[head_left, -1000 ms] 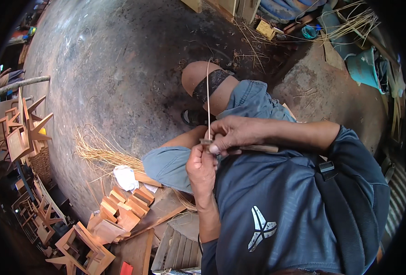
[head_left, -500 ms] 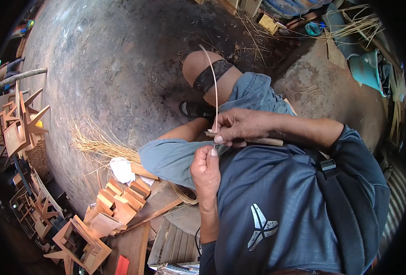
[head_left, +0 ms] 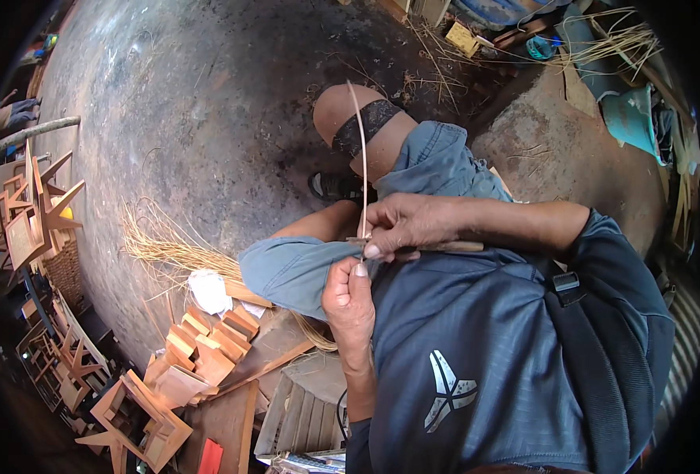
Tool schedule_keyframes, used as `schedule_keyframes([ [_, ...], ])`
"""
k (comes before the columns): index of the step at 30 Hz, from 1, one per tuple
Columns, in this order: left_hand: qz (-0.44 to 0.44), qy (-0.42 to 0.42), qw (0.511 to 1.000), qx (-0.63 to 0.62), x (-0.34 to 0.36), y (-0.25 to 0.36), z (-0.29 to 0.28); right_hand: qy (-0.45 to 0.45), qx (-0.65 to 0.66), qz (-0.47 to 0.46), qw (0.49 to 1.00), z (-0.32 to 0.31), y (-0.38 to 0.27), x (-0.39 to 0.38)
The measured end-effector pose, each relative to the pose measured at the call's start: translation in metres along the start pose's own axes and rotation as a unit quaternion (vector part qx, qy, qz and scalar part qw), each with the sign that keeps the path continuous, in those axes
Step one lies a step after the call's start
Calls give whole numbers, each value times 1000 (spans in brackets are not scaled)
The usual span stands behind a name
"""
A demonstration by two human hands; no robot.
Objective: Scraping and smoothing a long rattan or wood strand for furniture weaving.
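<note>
A thin pale rattan strip (head_left: 363, 150) rises in a slight curve from my hands, past my bent knee. Its lower end is pinched between the thumb and fingers of my left hand (head_left: 348, 304). Just above, my right hand (head_left: 405, 223) is closed around a slim wooden-handled tool (head_left: 467, 246), whose handle pokes out to the right against my shirt. The tool's narrow other end crosses the strip beneath my right thumb. My fingers cover most of the tool, so its edge cannot be made out.
A bundle of loose rattan strands (head_left: 172, 245) lies on the floor at left, by a white bundle (head_left: 209, 291). Wooden blocks (head_left: 208, 344) and star-shaped wooden frames (head_left: 141, 419) stand lower left. A turquoise bucket (head_left: 633, 122) and more strands (head_left: 619, 43) are upper right.
Both hands have shifted slightly left, my left hand also a little upward. The strip's lower part has moved left with them and stands straighter.
</note>
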State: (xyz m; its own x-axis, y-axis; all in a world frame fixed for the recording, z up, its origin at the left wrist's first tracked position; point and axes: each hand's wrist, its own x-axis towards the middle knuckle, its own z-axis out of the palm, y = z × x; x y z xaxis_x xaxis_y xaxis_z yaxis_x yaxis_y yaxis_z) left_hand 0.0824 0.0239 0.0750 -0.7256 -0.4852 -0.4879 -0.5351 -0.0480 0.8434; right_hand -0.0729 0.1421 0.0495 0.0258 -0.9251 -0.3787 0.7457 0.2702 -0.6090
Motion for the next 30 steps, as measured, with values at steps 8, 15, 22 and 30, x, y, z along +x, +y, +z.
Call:
schedule_keyframes([
  [8,-46,1,999,7,-18,5,-15,109,32,-55,992,-33,-17,-3],
  [15,-4,14,1000,-15,3,3,3,-28,-29,-6,999,1,-3,2],
  [22,13,13,1000,25,-9,-6,-14,51,26,-38,998,-6,-5,6],
  [30,-51,-25,997,-44,-34,-1,-52,52,37,-43,997,-24,-25,6],
])
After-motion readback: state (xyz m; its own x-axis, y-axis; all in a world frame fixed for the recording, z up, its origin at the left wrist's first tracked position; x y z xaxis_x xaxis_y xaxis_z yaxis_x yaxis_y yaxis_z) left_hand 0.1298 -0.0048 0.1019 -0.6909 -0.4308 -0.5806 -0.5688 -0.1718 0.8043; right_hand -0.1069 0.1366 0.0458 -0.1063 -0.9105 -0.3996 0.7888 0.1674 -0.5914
